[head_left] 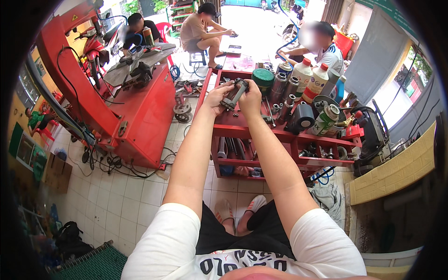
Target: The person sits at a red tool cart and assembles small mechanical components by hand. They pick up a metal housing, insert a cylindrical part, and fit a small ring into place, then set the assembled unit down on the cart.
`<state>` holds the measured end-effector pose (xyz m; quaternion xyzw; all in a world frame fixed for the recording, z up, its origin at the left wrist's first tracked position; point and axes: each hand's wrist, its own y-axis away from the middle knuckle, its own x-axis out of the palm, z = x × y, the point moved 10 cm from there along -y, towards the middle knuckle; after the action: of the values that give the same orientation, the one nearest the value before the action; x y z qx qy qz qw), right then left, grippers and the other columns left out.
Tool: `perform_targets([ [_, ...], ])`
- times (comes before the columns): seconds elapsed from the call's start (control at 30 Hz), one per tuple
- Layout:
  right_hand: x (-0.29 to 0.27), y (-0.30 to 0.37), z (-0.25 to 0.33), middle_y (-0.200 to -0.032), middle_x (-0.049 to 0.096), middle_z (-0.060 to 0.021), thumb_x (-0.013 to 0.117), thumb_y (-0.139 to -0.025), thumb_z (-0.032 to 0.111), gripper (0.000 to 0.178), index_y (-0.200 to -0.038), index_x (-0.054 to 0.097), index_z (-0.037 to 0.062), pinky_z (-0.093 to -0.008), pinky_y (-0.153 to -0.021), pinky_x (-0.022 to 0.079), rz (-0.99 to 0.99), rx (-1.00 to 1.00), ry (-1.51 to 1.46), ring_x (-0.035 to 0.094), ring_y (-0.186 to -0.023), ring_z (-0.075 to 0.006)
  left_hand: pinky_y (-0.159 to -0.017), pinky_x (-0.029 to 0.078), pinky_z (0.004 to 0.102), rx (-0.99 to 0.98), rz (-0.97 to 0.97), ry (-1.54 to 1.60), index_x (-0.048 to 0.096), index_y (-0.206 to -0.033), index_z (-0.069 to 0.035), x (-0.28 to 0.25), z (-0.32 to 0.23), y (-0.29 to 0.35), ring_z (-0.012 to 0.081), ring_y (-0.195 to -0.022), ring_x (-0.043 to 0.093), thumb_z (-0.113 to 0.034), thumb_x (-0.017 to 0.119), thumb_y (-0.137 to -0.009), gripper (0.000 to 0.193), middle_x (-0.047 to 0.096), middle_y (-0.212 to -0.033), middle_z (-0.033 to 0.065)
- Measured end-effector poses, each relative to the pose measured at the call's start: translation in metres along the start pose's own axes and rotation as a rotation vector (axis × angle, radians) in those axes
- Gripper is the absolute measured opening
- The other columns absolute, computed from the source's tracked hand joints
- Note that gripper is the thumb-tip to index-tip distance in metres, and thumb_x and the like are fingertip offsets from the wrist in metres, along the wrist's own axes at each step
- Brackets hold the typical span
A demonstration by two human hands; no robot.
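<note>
Both of my hands hold a grey metal bracket-like part [229, 102] with a dark upper end, above the top of a red tool cart [285, 135]. My left hand [216, 100] is closed on its left side. On the other side, the fingers of my right hand [251, 98] close round its upper right part. The part is tilted, and its exact kind is hard to tell. A couple of small dark pieces lie on the cart just below it. A dark green tub [263, 78] stands right behind my right hand.
Bottles [317, 80], metal cylinders [278, 87] and a green spray can [326, 120] crowd the cart's right side. Left stands a large red machine [140, 119], with cables [126, 166] on the tiled floor. Three people sit farther off; another sits far left.
</note>
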<state>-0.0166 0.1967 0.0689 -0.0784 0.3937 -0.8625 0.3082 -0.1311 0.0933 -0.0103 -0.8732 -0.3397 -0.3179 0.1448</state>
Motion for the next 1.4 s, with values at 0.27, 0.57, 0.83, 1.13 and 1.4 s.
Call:
perform_targets([
  [0.27, 0.001, 0.000, 0.002, -0.088, 0.073, -0.0136, 0.076, -0.094, 0.012, 0.018, -0.107, 0.070, 0.0006, -0.0356, -0.072, 0.054, -0.029, -0.062, 0.043, 0.071, -0.078, -0.0228, -0.078, 0.066, 0.0352, 0.015, -0.039, -0.008, 0.063, -0.140, -0.005, -0.006, -0.002, -0.001, 0.0207, -0.100, 0.078, -0.008, 0.062, -0.105, 0.035, 0.077, -0.121, 0.0118],
  [0.57, 0.003, -0.001, -0.011, -0.085, 0.072, -0.0118, 0.076, -0.095, 0.011, 0.017, -0.106, 0.070, 0.0009, -0.0334, -0.069, 0.053, -0.020, -0.043, 0.020, 0.068, -0.074, -0.0181, -0.073, 0.067, 0.0370, -0.004, -0.044, -0.022, 0.060, -0.143, -0.007, -0.001, 0.000, 0.001, 0.0203, -0.097, 0.078, -0.008, 0.063, -0.104, 0.039, 0.077, -0.121, 0.0112],
  [0.83, 0.005, 0.002, -0.005, -0.093, 0.072, -0.0169, 0.077, -0.093, 0.015, 0.023, -0.107, 0.068, 0.0004, -0.0398, -0.076, 0.055, 0.040, 0.043, -0.010, 0.070, -0.084, -0.0312, -0.073, 0.067, 0.0374, 0.006, -0.047, -0.025, 0.058, -0.144, -0.006, -0.005, -0.002, 0.001, 0.0201, -0.097, 0.078, -0.008, 0.063, -0.105, 0.040, 0.076, -0.121, 0.0112],
  [1.13, 0.001, 0.000, 0.001, -0.092, 0.072, -0.0150, 0.078, -0.094, 0.015, 0.024, -0.109, 0.068, -0.0009, -0.0371, -0.076, 0.055, -0.003, -0.055, 0.048, 0.071, -0.082, -0.0252, -0.078, 0.066, 0.0345, 0.019, -0.018, -0.008, 0.061, -0.139, -0.005, -0.007, 0.000, -0.006, 0.0206, -0.100, 0.078, -0.009, 0.062, -0.105, 0.035, 0.076, -0.120, 0.0120],
  [1.4, 0.001, 0.001, 0.006, -0.094, 0.070, -0.0157, 0.079, -0.092, 0.016, 0.024, -0.106, 0.067, -0.0013, -0.0378, -0.076, 0.055, -0.018, -0.075, 0.036, 0.070, -0.082, -0.0273, -0.078, 0.065, 0.0335, 0.006, -0.003, -0.026, 0.063, -0.138, -0.005, -0.005, -0.005, 0.002, 0.0193, -0.097, 0.077, -0.006, 0.064, -0.103, 0.035, 0.076, -0.117, 0.0111],
])
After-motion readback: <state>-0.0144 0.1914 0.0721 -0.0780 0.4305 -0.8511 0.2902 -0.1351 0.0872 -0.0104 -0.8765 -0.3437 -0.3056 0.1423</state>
